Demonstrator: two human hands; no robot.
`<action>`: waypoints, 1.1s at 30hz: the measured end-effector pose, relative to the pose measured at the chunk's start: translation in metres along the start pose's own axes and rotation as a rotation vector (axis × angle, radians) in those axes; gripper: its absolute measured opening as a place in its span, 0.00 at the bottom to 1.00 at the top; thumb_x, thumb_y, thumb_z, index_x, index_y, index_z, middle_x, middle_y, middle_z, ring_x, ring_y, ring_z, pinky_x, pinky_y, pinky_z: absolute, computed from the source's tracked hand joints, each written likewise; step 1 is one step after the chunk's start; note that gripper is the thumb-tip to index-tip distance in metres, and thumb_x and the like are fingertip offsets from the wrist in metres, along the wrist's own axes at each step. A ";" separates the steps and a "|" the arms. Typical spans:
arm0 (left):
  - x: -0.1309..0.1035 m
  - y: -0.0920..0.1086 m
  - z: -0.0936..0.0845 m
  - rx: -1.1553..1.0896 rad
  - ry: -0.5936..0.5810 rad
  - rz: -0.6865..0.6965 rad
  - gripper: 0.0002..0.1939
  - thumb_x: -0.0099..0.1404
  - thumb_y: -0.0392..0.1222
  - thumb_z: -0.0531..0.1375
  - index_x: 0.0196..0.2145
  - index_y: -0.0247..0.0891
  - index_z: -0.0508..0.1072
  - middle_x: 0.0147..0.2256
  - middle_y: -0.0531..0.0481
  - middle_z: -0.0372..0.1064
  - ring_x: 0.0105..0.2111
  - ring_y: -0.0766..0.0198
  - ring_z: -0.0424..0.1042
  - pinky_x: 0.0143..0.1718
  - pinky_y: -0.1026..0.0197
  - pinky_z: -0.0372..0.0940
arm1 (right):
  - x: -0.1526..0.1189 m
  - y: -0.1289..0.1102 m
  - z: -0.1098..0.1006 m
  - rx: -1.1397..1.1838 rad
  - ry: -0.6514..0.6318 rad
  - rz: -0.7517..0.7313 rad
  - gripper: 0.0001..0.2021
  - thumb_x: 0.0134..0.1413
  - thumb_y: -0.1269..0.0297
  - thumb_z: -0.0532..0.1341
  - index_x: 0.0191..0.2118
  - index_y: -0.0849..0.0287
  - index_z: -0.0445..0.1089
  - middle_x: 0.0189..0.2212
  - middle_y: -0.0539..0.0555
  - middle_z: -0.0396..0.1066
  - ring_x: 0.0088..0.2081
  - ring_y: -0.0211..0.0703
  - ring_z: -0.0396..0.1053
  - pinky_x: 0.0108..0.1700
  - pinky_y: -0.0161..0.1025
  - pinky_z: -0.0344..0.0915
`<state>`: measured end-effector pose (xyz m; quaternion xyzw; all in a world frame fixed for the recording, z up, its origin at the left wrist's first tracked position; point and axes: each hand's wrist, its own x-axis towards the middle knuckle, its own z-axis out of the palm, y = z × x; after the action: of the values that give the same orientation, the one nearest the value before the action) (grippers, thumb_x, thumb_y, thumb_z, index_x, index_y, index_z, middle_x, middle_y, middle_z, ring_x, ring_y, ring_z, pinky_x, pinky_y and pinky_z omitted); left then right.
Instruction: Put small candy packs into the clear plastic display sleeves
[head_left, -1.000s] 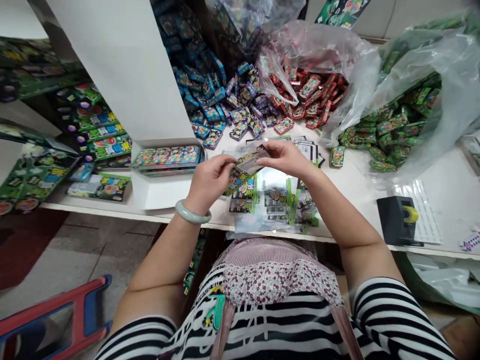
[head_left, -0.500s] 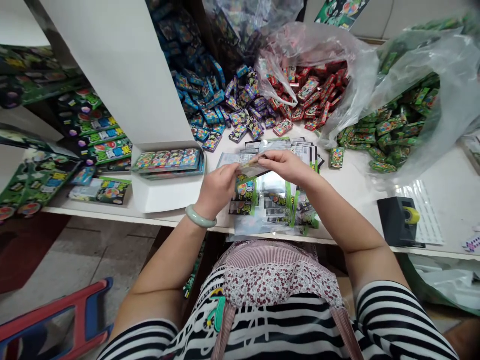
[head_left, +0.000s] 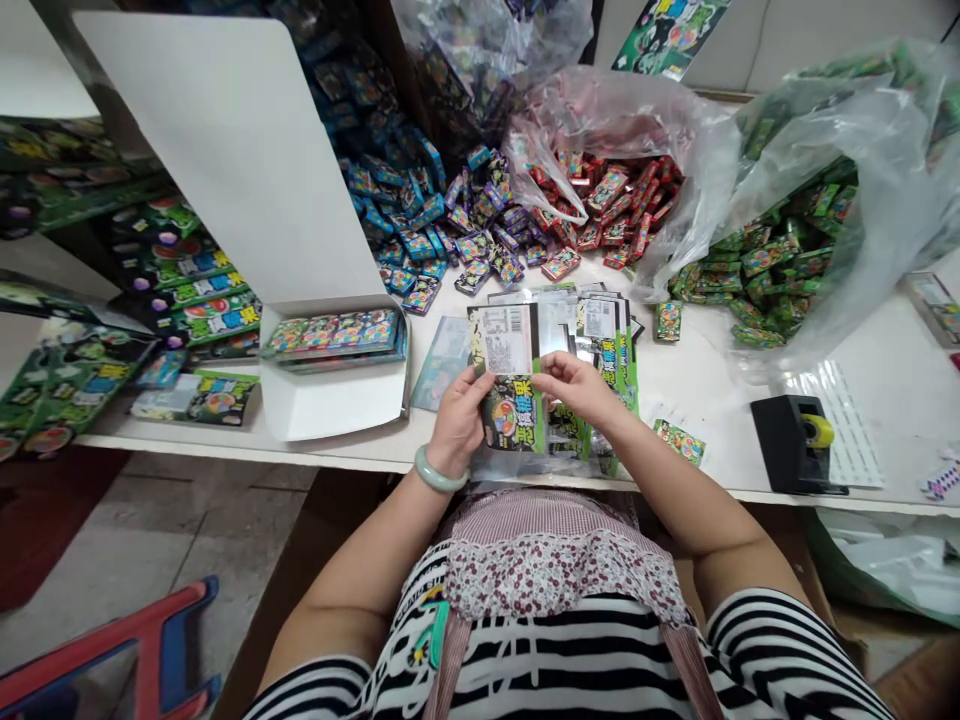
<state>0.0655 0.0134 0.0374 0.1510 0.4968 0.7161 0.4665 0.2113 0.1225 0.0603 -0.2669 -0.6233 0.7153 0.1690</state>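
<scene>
Fingers of the left hand [head_left: 459, 420] pinch the left edge of a printed pouch [head_left: 506, 385], and the right hand [head_left: 577, 388] pinches its right edge, so both are closed on it, upright above the table's near edge [head_left: 225, 450]. Beneath lies a stack of flat pouches [head_left: 600, 330]. Judging by the grip, holding only the side seams and keeping the top level should keep the mouth square. Left, an open white box [head_left: 330, 400]; right, a tape dispenser [head_left: 795, 440].
</scene>
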 end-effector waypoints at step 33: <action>-0.035 0.034 0.012 0.456 -0.165 0.338 0.12 0.63 0.45 0.67 0.44 0.42 0.75 0.36 0.50 0.80 0.39 0.63 0.79 0.45 0.57 0.73 | -0.053 -0.033 -0.014 -0.137 0.124 -0.186 0.08 0.56 0.59 0.63 0.38 0.54 0.65 0.33 0.49 0.68 0.34 0.36 0.66 0.32 0.36 0.64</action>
<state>0.0742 -0.0107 0.0801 0.3902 0.5731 0.6389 0.3333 0.2590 0.1085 0.1006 -0.2624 -0.6810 0.6346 0.2543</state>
